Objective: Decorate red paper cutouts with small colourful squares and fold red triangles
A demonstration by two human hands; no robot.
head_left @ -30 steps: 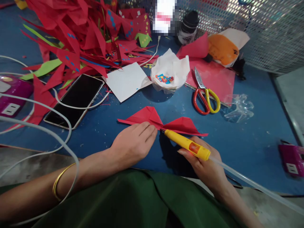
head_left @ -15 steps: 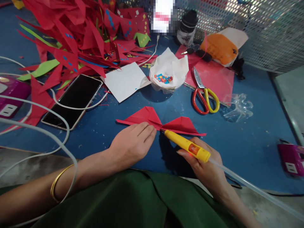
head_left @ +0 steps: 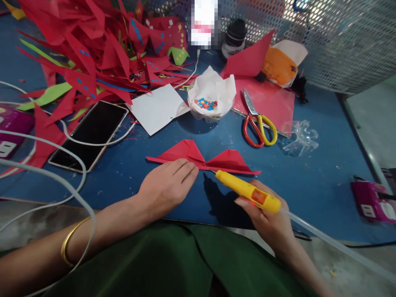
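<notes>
A folded red paper piece (head_left: 229, 161) with two raised peaks lies on the blue table in front of me. My left hand (head_left: 168, 185) rests on its left half, fingers together and pressed onto the lower edge near the middle. In my right hand (head_left: 267, 218) is a yellow glue gun (head_left: 241, 183), with a clear glue stick (head_left: 334, 243) running out of its back end. The metal tip points at the paper's lower edge, just right of the narrow middle; whether it touches is unclear.
Scissors (head_left: 259, 130), a paper-lined bowl (head_left: 213, 93) of coloured squares, a white sheet (head_left: 157, 108) and a phone (head_left: 89, 134) lie beyond my hands. Red cut paper (head_left: 105, 53) is heaped at back left. White cables (head_left: 62, 177) cross at left; a purple box (head_left: 371, 202) stands right.
The glue gun's tip has shifted slightly right and away from the narrow middle of the paper. A red sheet at the back now stands raised near the orange item. The whole view has shifted a little.
</notes>
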